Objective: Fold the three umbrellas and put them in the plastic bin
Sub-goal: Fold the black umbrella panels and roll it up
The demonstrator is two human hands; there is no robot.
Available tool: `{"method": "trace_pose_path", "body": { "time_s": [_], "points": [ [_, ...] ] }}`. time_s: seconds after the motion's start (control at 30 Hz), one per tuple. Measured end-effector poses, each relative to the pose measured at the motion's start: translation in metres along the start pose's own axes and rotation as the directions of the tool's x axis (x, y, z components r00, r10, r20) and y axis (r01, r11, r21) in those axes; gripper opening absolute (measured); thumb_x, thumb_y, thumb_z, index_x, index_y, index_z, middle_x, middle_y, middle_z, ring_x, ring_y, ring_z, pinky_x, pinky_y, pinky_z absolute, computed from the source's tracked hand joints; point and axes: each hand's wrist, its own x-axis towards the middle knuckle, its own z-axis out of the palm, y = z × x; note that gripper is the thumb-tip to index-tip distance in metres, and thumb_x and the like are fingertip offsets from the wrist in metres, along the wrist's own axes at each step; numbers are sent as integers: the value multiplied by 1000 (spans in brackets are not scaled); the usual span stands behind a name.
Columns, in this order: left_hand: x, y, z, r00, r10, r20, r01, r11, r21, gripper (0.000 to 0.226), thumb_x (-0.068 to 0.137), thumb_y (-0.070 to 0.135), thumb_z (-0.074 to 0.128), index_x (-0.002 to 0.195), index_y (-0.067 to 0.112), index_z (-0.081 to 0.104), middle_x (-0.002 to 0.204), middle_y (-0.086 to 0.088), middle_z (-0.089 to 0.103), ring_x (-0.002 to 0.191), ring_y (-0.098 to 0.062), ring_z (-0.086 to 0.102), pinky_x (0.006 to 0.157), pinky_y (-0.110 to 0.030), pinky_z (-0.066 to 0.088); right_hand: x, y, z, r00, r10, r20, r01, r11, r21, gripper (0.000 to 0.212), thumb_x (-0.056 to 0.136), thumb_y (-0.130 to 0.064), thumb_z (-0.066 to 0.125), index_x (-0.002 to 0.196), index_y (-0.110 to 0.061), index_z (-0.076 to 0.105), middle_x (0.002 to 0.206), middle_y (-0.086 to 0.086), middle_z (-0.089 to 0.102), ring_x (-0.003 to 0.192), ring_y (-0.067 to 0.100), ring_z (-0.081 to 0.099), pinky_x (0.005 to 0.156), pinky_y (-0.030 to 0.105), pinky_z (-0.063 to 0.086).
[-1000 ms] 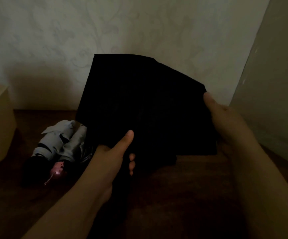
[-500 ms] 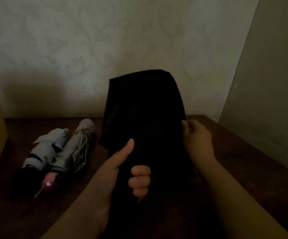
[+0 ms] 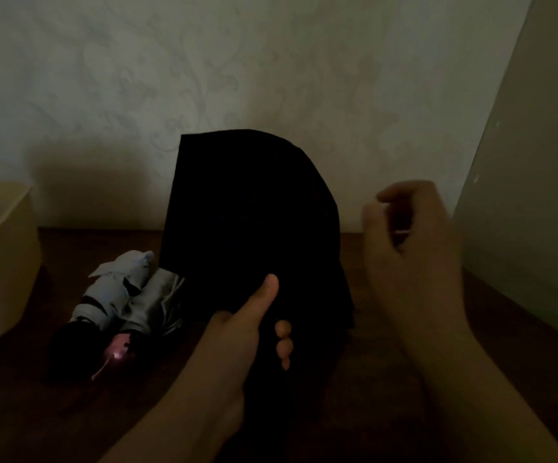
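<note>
The right hand (image 3: 411, 248) has let go of the black umbrella (image 3: 254, 228) and moved away to 3 o'clock, fingers loosely curled, holding nothing. The left hand (image 3: 247, 332) grips the umbrella in the middle, thumb on the front, fingers wrapped behind. Two folded gray umbrellas (image 3: 127, 295) lie side by side at 9 o'clock on the brown table (image 3: 37, 412). The plastic bin (image 3: 0, 255) stands farther out at 9 o'clock.

Two bare forearms, no sleeves in view. Left hand (image 3: 237, 332) and right hand (image 3: 414, 259) bare: no gloves, rings, watch or wristband seen. Short nails on left fingertips (image 3: 283, 329). Right hand motion-blurred, dim light, fine detail unclear.
</note>
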Motion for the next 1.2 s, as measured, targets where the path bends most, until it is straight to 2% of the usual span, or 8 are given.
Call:
{"method": "trace_pose_path", "body": {
  "time_s": [0.13, 0.3, 0.47, 0.6, 0.7, 0.83, 1.07, 1.2],
  "points": [
    [1, -8, 1, 988, 143, -61, -128, 971, 201, 33, 84, 39, 62, 71, 9, 57, 50, -5, 50, 41, -15, 45, 41, -25, 40, -16, -2, 29, 843, 224, 489, -213, 974, -79, 54, 83, -65, 44, 128, -35, 36, 105, -17, 51, 82, -5, 52, 62, 11, 43],
    [2, -11, 3, 970, 242, 8, -236, 934, 268, 9, 84, 15, 64, 78, 10, 59, 53, -5, 50, 42, -14, 46, 42, -24, 41, -19, 12, 46, 800, 224, 556, -344, 932, 119, 27, 89, -53, 46, 110, -36, 49, 104, -14, 58, 86, 0, 61, 62, 12, 48],
    [4, -14, -5, 955, 296, 28, -296, 936, 192, 8, 84, 14, 66, 86, 8, 61, 56, -2, 57, 46, -12, 51, 42, -21, 41, -22, 2, 47, 749, 159, 643, -423, 862, 280, 79, 64, -71, 52, 136, -42, 39, 122, -22, 55, 89, -7, 63, 62, 10, 50],
    [6, -8, -14, 892, 403, -206, -406, 913, 29, 82, 31, 4, 93, 107, 10, 61, 77, -5, 65, 86, -24, 61, 70, -25, 46, -31, -3, 55, 810, 113, 576, -244, 957, 155, 117, 52, -66, 74, 146, -46, 7, 138, -23, 34, 125, -2, 39, 93, 20, 43],
    [0, -12, -9, 927, 376, -23, -374, 926, 46, 48, 72, 7, 71, 118, -1, 57, 88, -9, 65, 88, -26, 59, 84, -33, 46, -38, -5, 57, 898, 94, 431, -135, 989, 65, 87, 69, -46, 70, 143, -42, 24, 129, -16, 37, 119, 0, 40, 88, 13, 40],
    [13, -19, -12, 928, 372, -23, -325, 838, 438, 39, 82, 26, 69, 99, -7, 59, 62, 1, 54, 51, -6, 52, 51, -22, 48, -30, -1, 47, 928, 171, 331, -243, 951, 189, 11, 91, -30, 47, 93, -31, 57, 80, -17, 60, 64, -11, 54, 49, 3, 38],
    [14, -4, -17, 962, 262, 80, -271, 951, 146, 53, 58, 27, 77, 100, 6, 54, 55, 3, 57, 44, -10, 48, 44, -23, 43, -12, 12, 45, 748, 389, 537, -656, 316, 685, 30, 101, -30, 34, 110, -19, 62, 99, 4, 71, 81, 16, 71, 70, 32, 59],
    [13, -1, -18, 974, 202, 104, -201, 979, -20, 66, 53, 58, 74, 97, 11, 57, 57, 0, 52, 45, -11, 47, 43, -23, 43, -14, 15, 50, 732, 353, 583, -680, 316, 662, 28, 99, -18, 37, 110, -12, 62, 94, 6, 73, 83, 18, 71, 69, 28, 58]
  ]
}}
